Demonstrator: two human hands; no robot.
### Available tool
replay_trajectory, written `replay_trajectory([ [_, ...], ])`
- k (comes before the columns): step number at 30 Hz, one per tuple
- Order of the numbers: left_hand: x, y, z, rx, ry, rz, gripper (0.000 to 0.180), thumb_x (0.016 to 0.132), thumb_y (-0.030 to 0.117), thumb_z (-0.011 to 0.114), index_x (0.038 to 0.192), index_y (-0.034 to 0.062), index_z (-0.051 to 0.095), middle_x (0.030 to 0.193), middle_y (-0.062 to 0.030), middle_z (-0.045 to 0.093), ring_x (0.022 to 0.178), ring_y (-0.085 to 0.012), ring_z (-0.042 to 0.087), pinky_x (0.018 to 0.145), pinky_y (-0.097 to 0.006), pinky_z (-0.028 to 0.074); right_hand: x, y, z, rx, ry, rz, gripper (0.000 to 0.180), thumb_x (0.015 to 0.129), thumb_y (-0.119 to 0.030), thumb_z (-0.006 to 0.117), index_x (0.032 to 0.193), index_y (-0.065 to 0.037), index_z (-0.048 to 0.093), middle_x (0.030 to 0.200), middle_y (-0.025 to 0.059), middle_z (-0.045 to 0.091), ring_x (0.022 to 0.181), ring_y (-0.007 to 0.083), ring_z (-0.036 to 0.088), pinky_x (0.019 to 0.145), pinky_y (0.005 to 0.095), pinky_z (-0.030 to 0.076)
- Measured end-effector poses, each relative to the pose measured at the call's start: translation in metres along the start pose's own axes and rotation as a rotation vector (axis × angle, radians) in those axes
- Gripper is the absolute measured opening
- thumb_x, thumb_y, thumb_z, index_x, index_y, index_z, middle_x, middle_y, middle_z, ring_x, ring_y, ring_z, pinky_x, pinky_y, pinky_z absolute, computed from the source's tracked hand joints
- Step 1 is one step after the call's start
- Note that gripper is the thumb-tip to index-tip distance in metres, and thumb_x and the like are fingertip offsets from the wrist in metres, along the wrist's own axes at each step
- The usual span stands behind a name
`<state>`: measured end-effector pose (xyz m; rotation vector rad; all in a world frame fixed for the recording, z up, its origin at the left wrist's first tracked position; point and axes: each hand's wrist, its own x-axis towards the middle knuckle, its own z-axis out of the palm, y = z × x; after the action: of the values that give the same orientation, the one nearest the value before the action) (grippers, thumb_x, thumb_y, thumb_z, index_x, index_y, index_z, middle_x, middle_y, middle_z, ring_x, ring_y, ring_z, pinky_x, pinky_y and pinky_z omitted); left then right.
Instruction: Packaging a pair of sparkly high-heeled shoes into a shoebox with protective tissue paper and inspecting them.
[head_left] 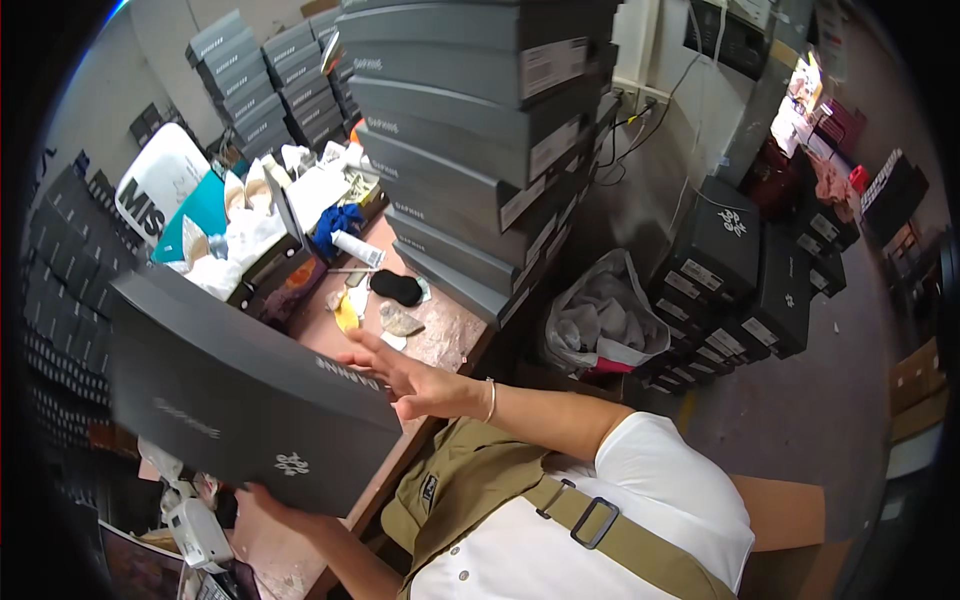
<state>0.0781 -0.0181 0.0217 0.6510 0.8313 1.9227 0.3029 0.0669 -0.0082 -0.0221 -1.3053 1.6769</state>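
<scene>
— Holding a dark grey shoe box [240,385] up off the desk [440,335], that's where I am. My left hand [268,500] is under the box's lower edge, fingers curled around it from below. My right hand [405,375] lies flat against its right end, fingers spread wide, steadying more than gripping.

— Where is the box against the desk?

— In the air above the desk's near edge, tilted, lid side toward me, closed as far as I can tell. Behind it the desk's far corner is crowded: a blue cloth [337,222], a white tube [357,248], a black insole [396,287], crumpled white paper [245,245].

— And the step?

— I judge it a carry: the box is lifted and has nowhere to rest yet. A tall stack of grey boxes [470,130] stands at the desk's far right edge.

— What would setting it down ask for?

— A level box and both hands kept on, since the right palm alone wouldn't hold it.
</scene>
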Motion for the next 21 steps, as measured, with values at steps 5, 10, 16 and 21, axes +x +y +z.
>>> replay_trajectory([
  [5, 0.001, 0.029, 0.105, 0.46, -0.233, 0.708, 0.061, 0.094, 0.036, 0.044, 0.138, -0.0048, 0.033, 0.137, -0.0175, 0.04, 0.119, -0.0285, 0.049, 0.099, -0.04, 0.043, -0.005, -0.039, 0.034, -0.209, 0.391, -0.397, 0.085, 0.084, -0.018, 0.067, 0.148, -0.016, 0.011, 0.143, 0.0009, 0.034, 0.127, 0.0151, 0.039, 0.105, 0.0332, 0.034],
  [10, -0.052, 0.033, 0.272, 0.315, -1.147, 0.59, 0.091, 0.081, 0.033, 0.071, 0.148, 0.0022, 0.018, 0.147, -0.0222, 0.028, 0.133, -0.0308, 0.034, 0.101, -0.041, 0.039, -0.084, -0.156, -0.019, -0.118, 0.61, -0.884, 0.047, 0.087, -0.036, 0.058, 0.125, -0.009, 0.05, 0.117, 0.005, 0.058, 0.108, 0.0211, 0.055, 0.093, 0.0359, 0.045],
  [16, -0.035, -0.004, 0.239, 0.871, -1.242, 0.708, 0.082, 0.074, 0.021, 0.078, 0.141, 0.001, 0.036, 0.148, -0.029, 0.019, 0.136, -0.0395, 0.029, 0.103, -0.046, 0.036, -0.193, -0.303, -0.018, -0.808, 1.192, -1.416, 0.063, 0.077, -0.013, 0.063, 0.135, -0.004, 0.038, 0.125, 0.0073, 0.049, 0.114, 0.0218, 0.05, 0.1, 0.0389, 0.042],
  [21, 0.019, -0.019, 0.151, 1.069, -0.956, 0.212, 0.072, 0.078, 0.004, 0.069, 0.142, 0.0121, 0.038, 0.153, -0.0091, 0.019, 0.131, -0.0264, 0.039, 0.096, -0.04, 0.043, -0.193, -0.343, -0.071, -1.539, 1.335, -1.341, 0.095, 0.074, -0.011, 0.071, 0.146, -0.008, 0.01, 0.135, 0.0141, 0.036, 0.121, 0.0221, 0.041, 0.103, 0.0383, 0.035],
])
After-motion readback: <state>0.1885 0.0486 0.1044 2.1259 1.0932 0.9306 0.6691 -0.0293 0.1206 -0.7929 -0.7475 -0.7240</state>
